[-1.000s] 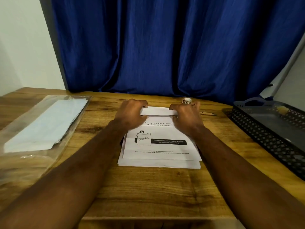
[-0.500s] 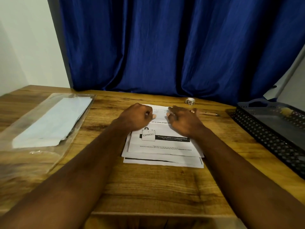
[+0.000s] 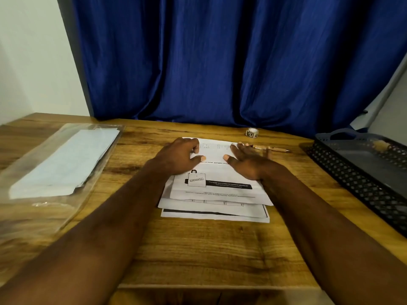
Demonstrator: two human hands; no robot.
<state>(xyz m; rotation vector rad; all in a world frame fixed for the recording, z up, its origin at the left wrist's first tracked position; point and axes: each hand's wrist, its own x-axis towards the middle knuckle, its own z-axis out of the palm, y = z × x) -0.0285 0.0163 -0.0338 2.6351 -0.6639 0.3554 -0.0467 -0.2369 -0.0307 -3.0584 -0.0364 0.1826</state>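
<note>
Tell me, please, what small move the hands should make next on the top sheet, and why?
Probably pinch the far edge of the top sheet and fold it toward the body: the left hand and right hand rest on its far half gripping nothing, and it lies flat, skewed on the stack beneath.

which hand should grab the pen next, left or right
Right, probably. The right hand lies open on the top sheet, right next to the pen. The left hand rests on the sheet's other side, so it would have to cross over.
</note>
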